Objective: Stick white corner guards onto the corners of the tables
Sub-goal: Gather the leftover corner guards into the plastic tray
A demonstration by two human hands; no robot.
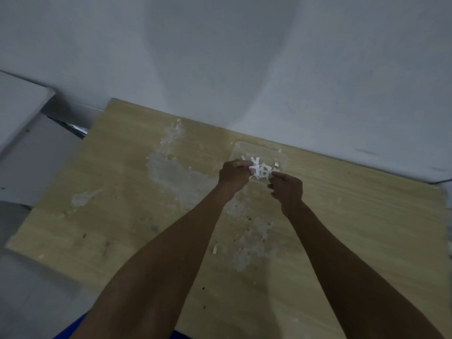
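Observation:
A light wooden table (122, 216) with pale smears and flaked patches stands against a white wall. Near its far edge lies a clear plastic tray (283, 157) with white paper strips (261, 171) in it. My left hand (233, 176) and my right hand (287, 189) are both held over the tray's near side. Each pinches something small and white between fingers and thumb; blur hides whether it is a corner guard or a backing strip. No corner guard is plainly visible on the table's corners in view.
A white wall (244, 69) runs right behind the table. A white cabinet or panel (22, 133) stands at the left with a dark gap beside it. Small white scraps (215, 249) lie on the tabletop between my arms. Grey floor shows at the lower left.

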